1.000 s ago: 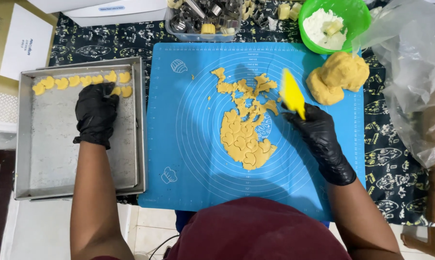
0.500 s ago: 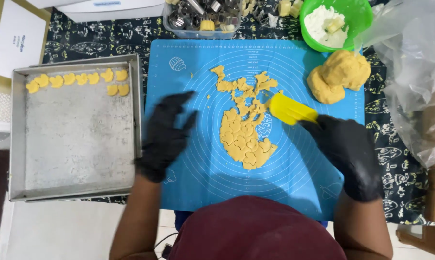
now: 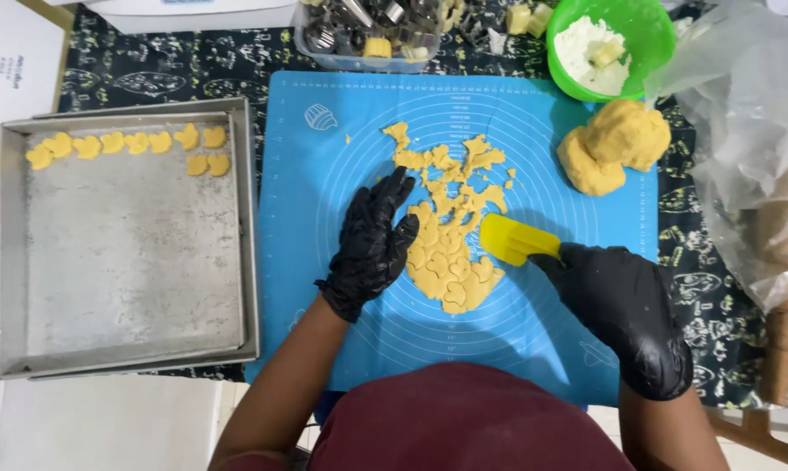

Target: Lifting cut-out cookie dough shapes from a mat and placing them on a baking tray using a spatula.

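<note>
A sheet of rolled yellow dough (image 3: pixel 451 253) with cut-out shapes lies on a blue silicone mat (image 3: pixel 324 174). My left hand (image 3: pixel 372 244), in a black glove, rests open and flat at the dough's left edge. My right hand (image 3: pixel 625 310), also gloved, grips a yellow scraper (image 3: pixel 516 240) whose blade touches the dough's right side. A metal baking tray (image 3: pixel 132 270) stands left of the mat, with several small dough cut-outs (image 3: pixel 128 144) lined along its far end.
A lump of yellow dough (image 3: pixel 612 144) sits at the mat's far right. Behind it are a green bowl (image 3: pixel 651 52) of white flour and a clear box of metal cutters (image 3: pixel 377 30). A clear plastic bag (image 3: pixel 743 148) lies at the right, a white box (image 3: pixel 15 65) far left.
My left hand has left the tray and come across to the dough sheet's left edge. My right hand has lowered the scraper against the dough's right side.
</note>
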